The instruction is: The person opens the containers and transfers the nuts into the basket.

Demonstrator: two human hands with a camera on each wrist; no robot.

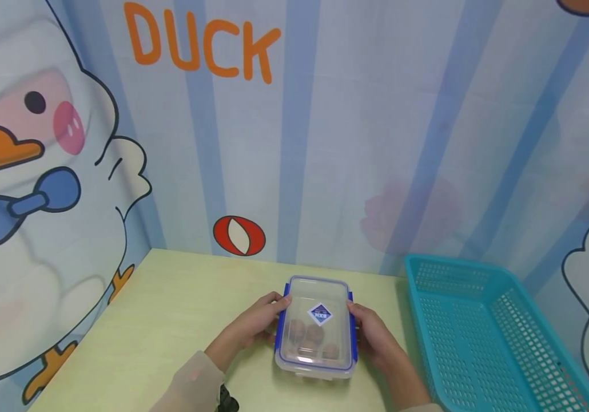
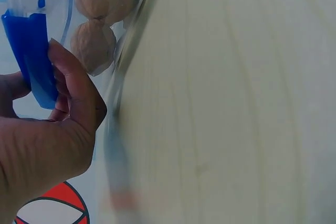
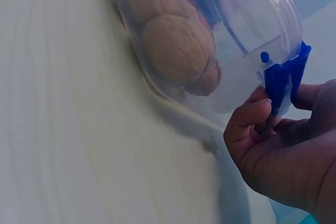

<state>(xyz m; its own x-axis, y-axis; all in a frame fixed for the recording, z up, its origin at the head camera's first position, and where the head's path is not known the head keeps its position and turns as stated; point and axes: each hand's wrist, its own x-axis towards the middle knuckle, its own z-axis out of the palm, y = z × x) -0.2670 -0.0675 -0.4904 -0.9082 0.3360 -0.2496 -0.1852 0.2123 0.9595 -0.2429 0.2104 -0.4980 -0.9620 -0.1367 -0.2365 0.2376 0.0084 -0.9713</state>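
Note:
A clear plastic food container [image 1: 320, 349] with blue side latches stands on the pale table, its lid [image 1: 305, 289] in place with a blue diamond sticker. Several walnuts [image 1: 315, 333] lie inside, toward the near end. At the left side, my left hand [image 1: 255, 317] pinches one blue latch [image 2: 39, 61] between thumb and fingers. My right hand [image 1: 374, 332] does the same at the opposite side, thumb on top, fingers curled under the other blue latch [image 3: 283, 80]. Both latches angle outward from the lid in the wrist views.
To the right stands a turquoise perforated basket [image 1: 423, 337]. The pale wood-grain table [image 1: 171, 320] extends to the left. Behind it hangs a striped cloth backdrop [image 1: 346, 143] with duck drawings. Something dark [image 1: 229, 399] shows by the left sleeve.

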